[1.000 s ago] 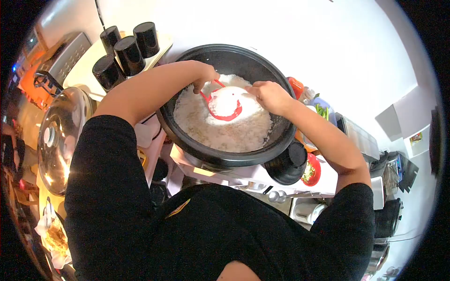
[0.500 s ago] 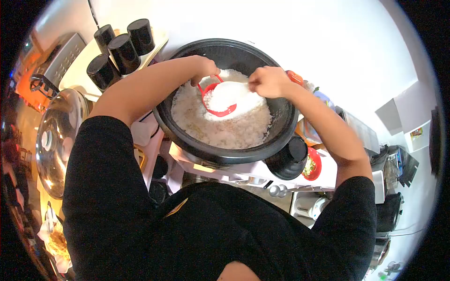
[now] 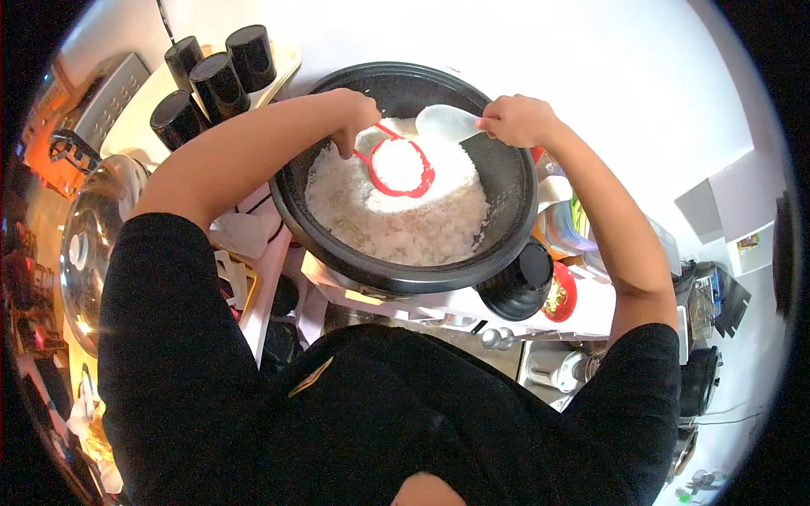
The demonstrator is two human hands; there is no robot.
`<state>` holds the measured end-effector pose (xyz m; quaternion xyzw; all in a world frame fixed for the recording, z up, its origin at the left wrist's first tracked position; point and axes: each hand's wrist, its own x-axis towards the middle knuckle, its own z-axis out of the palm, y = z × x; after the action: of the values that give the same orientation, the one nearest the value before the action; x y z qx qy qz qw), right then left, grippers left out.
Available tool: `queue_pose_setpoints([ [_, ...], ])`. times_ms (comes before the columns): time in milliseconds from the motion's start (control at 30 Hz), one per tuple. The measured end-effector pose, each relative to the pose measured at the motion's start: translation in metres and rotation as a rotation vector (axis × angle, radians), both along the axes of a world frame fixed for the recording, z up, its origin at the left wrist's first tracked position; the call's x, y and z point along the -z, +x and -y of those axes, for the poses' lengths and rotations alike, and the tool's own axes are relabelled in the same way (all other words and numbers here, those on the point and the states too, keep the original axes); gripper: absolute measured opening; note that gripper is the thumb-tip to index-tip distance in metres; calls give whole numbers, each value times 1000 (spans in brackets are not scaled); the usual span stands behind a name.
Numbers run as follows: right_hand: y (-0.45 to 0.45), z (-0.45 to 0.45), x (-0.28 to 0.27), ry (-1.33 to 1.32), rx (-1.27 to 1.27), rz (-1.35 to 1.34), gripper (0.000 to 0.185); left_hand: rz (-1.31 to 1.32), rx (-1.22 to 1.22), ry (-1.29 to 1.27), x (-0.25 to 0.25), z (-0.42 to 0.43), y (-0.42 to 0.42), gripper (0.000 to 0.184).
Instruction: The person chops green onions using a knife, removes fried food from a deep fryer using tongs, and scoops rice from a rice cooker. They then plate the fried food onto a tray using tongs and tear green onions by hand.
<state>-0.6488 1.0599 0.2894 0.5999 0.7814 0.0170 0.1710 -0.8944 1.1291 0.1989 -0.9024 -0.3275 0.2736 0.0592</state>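
Note:
My left hand [image 3: 357, 116] is closed on the handle of a red round scoop [image 3: 426, 182], whose rim shows around white rice filling it. The scoop sits over the cooked rice [image 3: 405, 232] in a large black pot [image 3: 380, 274]. A white rice paddle [image 3: 447, 124] is gripped by its handle in my right hand [image 3: 516, 120] at the pot's far right rim. Its blade is tilted above the rice, just beyond the scoop and to its right. The handle parts inside my fingers are hidden.
Several black cylinders [image 3: 218, 87] stand on a pale tray [image 3: 287, 74] at the back left. A shiny domed lid [image 3: 80, 249] is at the left. Stacked black bowls [image 3: 516, 287] and a red bowl [image 3: 567, 293] of chopped greens sit right of the pot.
My right hand has moved the paddle up and right, away from the scoop. The scoop has shifted slightly right and up, and its rice now shows as a rounded, filled surface.

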Motion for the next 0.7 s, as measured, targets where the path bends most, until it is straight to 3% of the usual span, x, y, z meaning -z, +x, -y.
queue_pose_setpoints([
  [67,-1,2,10,82,-76,-59,45,221,-49,31,0,1,-7,55],
  [133,-10,1,19,19,-60,-89,47,207,-88,23,7,-2,-6,52],
  [167,-6,-9,35,-45,-256,-143,50,193,-130,14,9,-4,-5,48],
  [200,-8,-19,58,-69,-113,-221,50,192,-125,15,4,-1,-4,48],
  [333,-43,14,79,-163,157,-126,47,111,-156,50,0,16,-3,46],
  [367,-46,21,79,-165,86,-16,36,112,-145,56,2,16,-5,46],
  [467,-37,6,57,-177,30,37,46,66,-183,70,3,17,-3,46],
  [533,-14,-23,48,-115,-170,-9,55,37,-211,36,2,15,-3,49],
  [600,-15,6,2,-189,106,-216,52,15,-246,1,8,7,-6,52],
  [633,-8,5,4,-186,104,-217,52,109,-178,2,20,-2,-9,56],
  [700,9,3,22,-190,-134,-223,47,197,-98,6,27,-9,-7,61],
])
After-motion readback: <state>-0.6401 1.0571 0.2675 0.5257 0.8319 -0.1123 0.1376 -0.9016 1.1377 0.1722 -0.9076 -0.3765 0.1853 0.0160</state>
